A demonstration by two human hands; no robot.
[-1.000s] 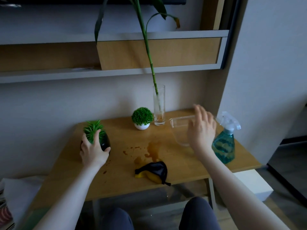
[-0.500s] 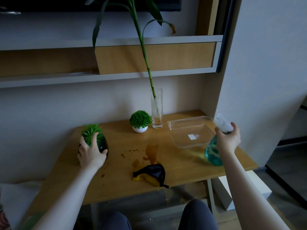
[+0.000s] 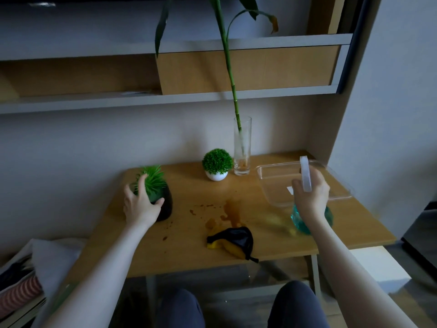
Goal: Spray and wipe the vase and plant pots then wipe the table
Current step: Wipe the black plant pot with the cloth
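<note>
Your left hand (image 3: 142, 204) curls around the black pot (image 3: 164, 202) near the table (image 3: 354, 235) edge, your right hand (image 3: 309, 200) grips the spray bottle (image 3: 307, 221) beside the tray (image 3: 274, 183), open wood between your fingers.

The left hand (image 3: 142, 204) grips the black plant pot (image 3: 163, 200); the right hand (image 3: 311, 200) holds the teal spray bottle (image 3: 305, 223) above the stained table (image 3: 189, 245)
</note>
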